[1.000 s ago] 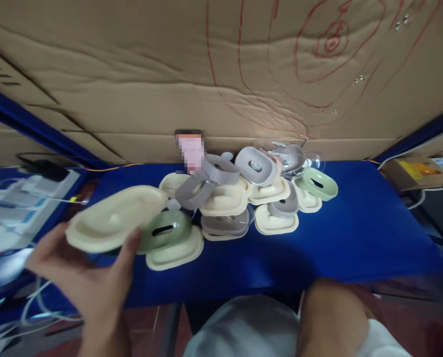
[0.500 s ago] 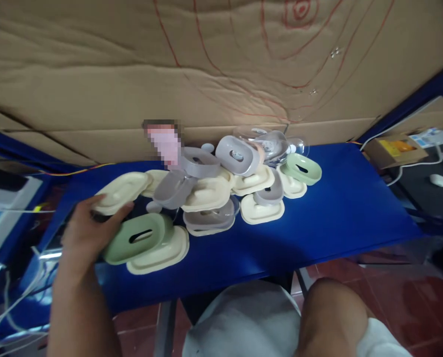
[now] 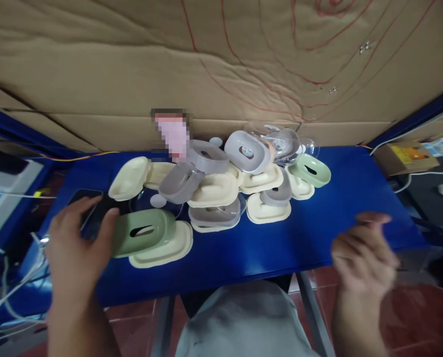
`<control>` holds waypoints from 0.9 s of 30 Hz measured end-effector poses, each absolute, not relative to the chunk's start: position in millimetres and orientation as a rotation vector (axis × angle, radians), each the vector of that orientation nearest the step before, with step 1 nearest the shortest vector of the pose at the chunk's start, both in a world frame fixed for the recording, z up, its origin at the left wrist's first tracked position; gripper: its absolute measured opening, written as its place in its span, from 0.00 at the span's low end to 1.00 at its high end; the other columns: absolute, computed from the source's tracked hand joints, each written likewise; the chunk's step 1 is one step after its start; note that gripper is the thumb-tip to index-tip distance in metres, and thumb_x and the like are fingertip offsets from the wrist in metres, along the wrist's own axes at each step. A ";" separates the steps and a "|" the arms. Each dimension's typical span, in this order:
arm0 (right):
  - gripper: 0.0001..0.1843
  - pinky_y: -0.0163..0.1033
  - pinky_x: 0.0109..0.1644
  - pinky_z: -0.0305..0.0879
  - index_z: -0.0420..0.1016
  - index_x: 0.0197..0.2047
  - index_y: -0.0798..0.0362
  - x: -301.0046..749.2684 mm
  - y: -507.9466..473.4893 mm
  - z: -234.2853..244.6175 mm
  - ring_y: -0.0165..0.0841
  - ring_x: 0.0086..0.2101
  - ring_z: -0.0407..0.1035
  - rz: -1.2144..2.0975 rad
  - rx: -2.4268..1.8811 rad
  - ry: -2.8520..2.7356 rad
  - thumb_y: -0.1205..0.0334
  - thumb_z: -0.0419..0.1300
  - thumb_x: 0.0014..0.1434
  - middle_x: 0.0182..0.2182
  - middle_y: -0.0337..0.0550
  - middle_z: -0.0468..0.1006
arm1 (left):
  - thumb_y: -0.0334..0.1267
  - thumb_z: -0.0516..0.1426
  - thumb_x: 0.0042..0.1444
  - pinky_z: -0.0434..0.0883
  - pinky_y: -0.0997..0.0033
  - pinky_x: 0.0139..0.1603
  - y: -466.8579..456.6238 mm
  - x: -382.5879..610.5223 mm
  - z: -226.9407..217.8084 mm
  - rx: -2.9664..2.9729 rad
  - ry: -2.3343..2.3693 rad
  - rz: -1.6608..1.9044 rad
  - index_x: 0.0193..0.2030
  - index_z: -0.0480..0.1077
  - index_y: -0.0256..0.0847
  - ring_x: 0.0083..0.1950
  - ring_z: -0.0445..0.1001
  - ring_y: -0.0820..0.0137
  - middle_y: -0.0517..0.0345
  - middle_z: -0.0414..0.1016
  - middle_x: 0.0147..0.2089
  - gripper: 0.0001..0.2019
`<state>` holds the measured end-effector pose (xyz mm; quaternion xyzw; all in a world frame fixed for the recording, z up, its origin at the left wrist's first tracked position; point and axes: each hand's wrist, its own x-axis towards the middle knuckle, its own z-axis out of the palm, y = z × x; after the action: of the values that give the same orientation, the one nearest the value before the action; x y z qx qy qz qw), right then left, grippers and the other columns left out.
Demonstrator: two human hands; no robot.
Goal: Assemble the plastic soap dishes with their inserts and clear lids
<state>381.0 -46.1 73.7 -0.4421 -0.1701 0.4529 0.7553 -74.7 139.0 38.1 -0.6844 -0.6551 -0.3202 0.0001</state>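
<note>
My left hand [image 3: 81, 240] is open at the table's left side, thumb and fingers apart, over a dark phone-like slab [image 3: 95, 212]. Its thumb is by the end of a green oval dish with a slot [image 3: 145, 232]; whether they touch I cannot tell. That dish rests on a cream oval tray [image 3: 177, 248]. Just beyond the hand lies another cream oval piece [image 3: 130, 178]. Over the table's right side my right hand [image 3: 366, 255] is raised, slightly blurred, its fingers curled with nothing visible in them.
Grey slotted dishes [image 3: 249, 152], cream trays [image 3: 268, 208] and clear covers [image 3: 269, 130] overlap mid-table. A second green dish [image 3: 313, 171] sits at their right end. Cardboard [image 3: 132, 79] stands behind the blue table [image 3: 355, 198]. White cables [image 3: 11, 317] hang at left; a small box [image 3: 403, 158] is at right.
My left hand has let go of the cream oval piece and drawn back toward me; the piece lies on the table. My right hand has risen into view over the table's right side.
</note>
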 end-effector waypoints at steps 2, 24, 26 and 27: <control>0.12 0.29 0.15 0.56 0.74 0.38 0.47 375.4 -44.3 54.9 0.24 0.12 0.52 0.961 -0.968 -0.325 0.51 0.63 0.73 0.16 0.25 0.64 | 0.49 0.64 0.64 0.66 0.42 0.73 106.6 -62.0 34.4 -2.104 -1.848 -1.202 0.64 0.75 0.40 0.71 0.71 0.49 0.46 0.75 0.69 0.25; 0.18 0.58 0.65 0.65 0.75 0.65 0.45 392.5 -46.6 4.0 0.47 0.62 0.69 0.054 -1.748 -1.878 0.62 0.60 0.74 0.58 0.50 0.78 | 0.30 0.56 0.71 0.77 0.55 0.59 7.4 117.3 -14.0 -3.099 -0.979 -0.771 0.64 0.74 0.41 0.58 0.78 0.58 0.48 0.81 0.54 0.17; 0.21 0.55 0.69 0.67 0.72 0.67 0.45 392.0 -60.5 10.4 0.43 0.66 0.67 0.285 -1.637 -1.968 0.65 0.58 0.75 0.61 0.48 0.78 | 0.31 0.56 0.72 0.79 0.59 0.56 0.1 101.5 -15.1 -3.106 -1.025 -0.828 0.67 0.72 0.43 0.58 0.78 0.60 0.47 0.79 0.57 0.19; 0.21 0.54 0.70 0.67 0.71 0.68 0.46 388.2 -65.9 12.5 0.42 0.68 0.66 0.365 -1.587 -2.013 0.66 0.58 0.74 0.62 0.47 0.77 | 0.31 0.57 0.72 0.79 0.59 0.56 -2.1 95.9 -15.2 -3.070 -1.072 -0.882 0.68 0.70 0.44 0.59 0.78 0.60 0.45 0.78 0.59 0.20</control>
<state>388.2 -65.9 12.5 -0.5897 -0.7481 0.1357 0.2726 95.9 -2.1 -15.2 -0.9053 -0.3161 -0.2600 -0.1135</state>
